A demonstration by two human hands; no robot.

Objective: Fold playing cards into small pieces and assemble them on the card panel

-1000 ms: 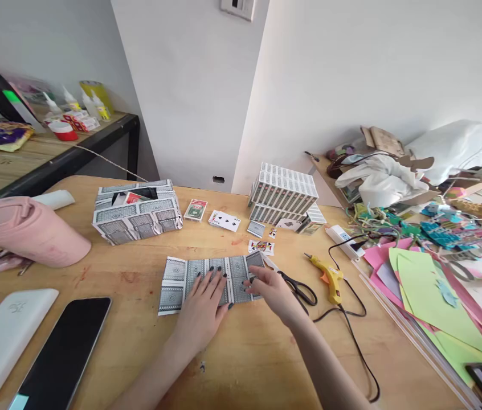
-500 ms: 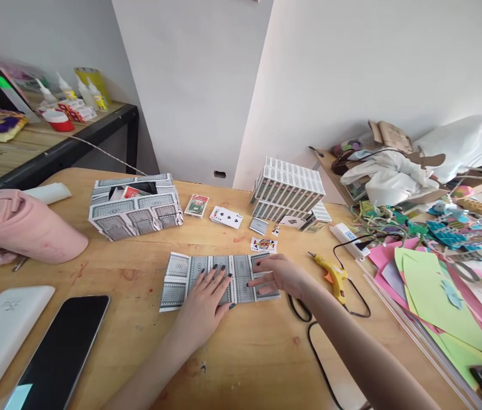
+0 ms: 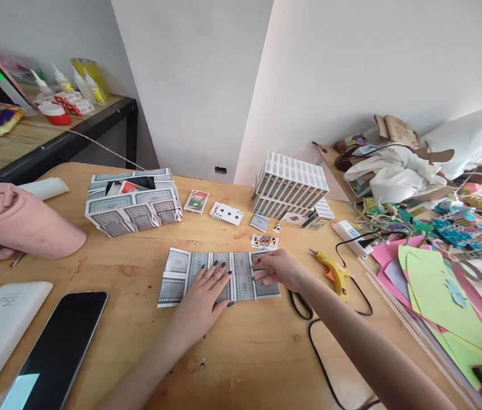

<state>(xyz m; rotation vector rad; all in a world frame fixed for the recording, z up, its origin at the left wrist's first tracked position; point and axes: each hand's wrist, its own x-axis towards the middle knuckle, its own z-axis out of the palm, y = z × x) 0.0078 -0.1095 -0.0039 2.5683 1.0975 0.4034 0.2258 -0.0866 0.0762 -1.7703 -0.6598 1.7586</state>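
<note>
A panel of joined playing cards, backs up with grey patterns, lies on the wooden table in front of me. My left hand rests flat on its middle, fingers stretched out and apart. Over the panel's right end is my right hand, its fingers partly bent and spaced apart, the tips at the end cards. Whether those tips press on the cards or hover just above, I cannot tell. Just beyond the panel lie a face card, a cut card piece and a small stack of cards.
A card-covered box stands back left, a card pack beside it. Stacked card packs stand back right. A yellow glue gun with its cord lies right, near coloured paper. A phone and pink bottle are left.
My right hand's fingers have drawn in and bent a little at the panel's right end. My left hand stays flat on the cards. The camera view has shifted slightly.
</note>
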